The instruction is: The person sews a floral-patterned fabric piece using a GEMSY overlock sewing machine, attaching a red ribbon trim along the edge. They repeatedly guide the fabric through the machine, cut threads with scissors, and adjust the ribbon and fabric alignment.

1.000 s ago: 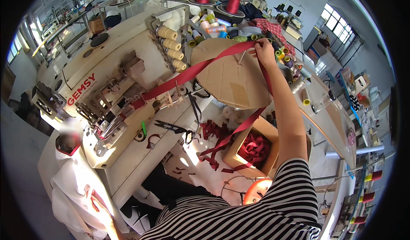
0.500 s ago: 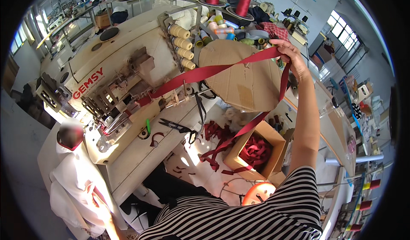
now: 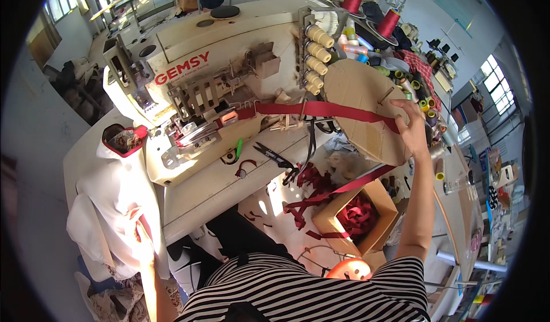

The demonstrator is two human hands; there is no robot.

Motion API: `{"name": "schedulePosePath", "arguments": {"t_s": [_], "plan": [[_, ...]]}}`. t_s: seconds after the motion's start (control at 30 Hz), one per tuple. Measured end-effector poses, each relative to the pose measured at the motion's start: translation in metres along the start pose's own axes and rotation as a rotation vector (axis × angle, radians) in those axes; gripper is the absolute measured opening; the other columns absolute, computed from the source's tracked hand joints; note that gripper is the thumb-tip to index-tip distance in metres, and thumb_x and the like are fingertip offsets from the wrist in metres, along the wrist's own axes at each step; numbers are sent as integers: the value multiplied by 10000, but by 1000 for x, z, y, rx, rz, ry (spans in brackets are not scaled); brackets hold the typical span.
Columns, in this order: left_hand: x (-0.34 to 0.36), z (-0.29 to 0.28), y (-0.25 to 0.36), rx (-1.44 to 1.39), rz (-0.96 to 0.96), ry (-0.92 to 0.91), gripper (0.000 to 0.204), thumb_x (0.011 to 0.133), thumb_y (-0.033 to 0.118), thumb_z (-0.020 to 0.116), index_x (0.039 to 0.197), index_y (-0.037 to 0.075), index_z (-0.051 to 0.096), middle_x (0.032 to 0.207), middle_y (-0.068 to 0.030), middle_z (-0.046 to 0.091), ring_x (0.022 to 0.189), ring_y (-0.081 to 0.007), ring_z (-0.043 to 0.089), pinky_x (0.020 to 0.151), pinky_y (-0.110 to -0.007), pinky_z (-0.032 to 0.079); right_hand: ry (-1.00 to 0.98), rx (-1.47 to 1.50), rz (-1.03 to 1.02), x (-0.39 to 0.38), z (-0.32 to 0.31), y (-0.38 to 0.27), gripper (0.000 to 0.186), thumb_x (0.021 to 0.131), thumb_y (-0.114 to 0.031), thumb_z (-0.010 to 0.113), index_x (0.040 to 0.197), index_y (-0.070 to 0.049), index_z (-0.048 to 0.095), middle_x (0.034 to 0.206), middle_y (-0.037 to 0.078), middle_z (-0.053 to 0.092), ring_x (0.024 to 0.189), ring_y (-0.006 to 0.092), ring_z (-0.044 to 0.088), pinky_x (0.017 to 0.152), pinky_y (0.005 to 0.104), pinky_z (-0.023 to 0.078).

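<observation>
1. Right hand (image 3: pixel 411 128): right of the sewing machine (image 3: pixel 229 38), fingers curled round a red fabric strip (image 3: pixel 344 111); looks like a light grip.
2. Strip: runs from the sewing machine's needle area out to the right hand, bends there; red length also slopes down to the sewing machine's lower right.
3. Left hand (image 3: pixel 137 236): in front and left of the sewing machine, on a white garment (image 3: pixel 114 190) with red-edged opening; glare, can't tell if gripping.
4. Cardboard disc (image 3: pixel 350 84): right of the sewing machine, behind the strip.
5. Black scissors (image 3: pixel 272 154): on counter (image 3: pixel 200 201), in front of the sewing machine.
6. Cardboard box (image 3: pixel 382 197): lower right of the sewing machine, red strips inside.
7. Red thread cones (image 3: pixel 353 0): behind the sewing machine, rightward.
</observation>
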State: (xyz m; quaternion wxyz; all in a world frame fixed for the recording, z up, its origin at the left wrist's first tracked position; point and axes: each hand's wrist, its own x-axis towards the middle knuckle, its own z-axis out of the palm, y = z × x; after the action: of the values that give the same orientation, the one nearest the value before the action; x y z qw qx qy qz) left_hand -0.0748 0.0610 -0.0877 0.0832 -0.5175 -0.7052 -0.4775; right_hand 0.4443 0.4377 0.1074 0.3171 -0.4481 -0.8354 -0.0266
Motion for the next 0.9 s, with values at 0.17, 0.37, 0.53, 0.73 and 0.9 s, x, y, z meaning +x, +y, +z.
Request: {"name": "schedulePosePath", "arguments": {"t_s": [0.17,0.37,0.53,0.73,0.9], "plan": [[1,7,0,-123,-27,32,230,955,141,448,1052,19,617,1088,-123,597,1100,-252,511,1021,-394,340,23,166,-415,9,55,-132,226,781,-131,685,986,-49,639,942,83,611,909,272,557,812,356,454],[4,2,13,-34,-34,11,209,926,67,446,1028,18,621,1054,-117,607,1088,-259,519,1023,-404,343,11,57,-493,42,127,-167,146,783,-108,664,904,-48,610,938,92,599,910,279,543,810,373,429],[1,2,16,-41,-77,31,212,906,34,450,1011,7,632,1028,-128,615,1077,-266,527,1024,-412,341,-242,471,26,55,127,-176,132,829,-136,640,880,-27,586,991,138,616,779,342,588,676,416,463],[1,5,12,-74,-64,32,215,911,37,448,1009,5,636,1024,-125,619,1053,-270,533,1019,-408,342,-201,56,-475,47,110,-183,219,817,-128,629,1035,-132,615,910,109,593,728,311,619,613,419,509],[2,1,17,-22,-40,54,203,915,51,461,1001,3,638,1016,-126,623,1035,-270,544,1003,-402,358,-126,-52,-605,48,124,-170,174,788,-148,638,961,-140,620,792,95,551,698,285,627,575,414,500]]}}
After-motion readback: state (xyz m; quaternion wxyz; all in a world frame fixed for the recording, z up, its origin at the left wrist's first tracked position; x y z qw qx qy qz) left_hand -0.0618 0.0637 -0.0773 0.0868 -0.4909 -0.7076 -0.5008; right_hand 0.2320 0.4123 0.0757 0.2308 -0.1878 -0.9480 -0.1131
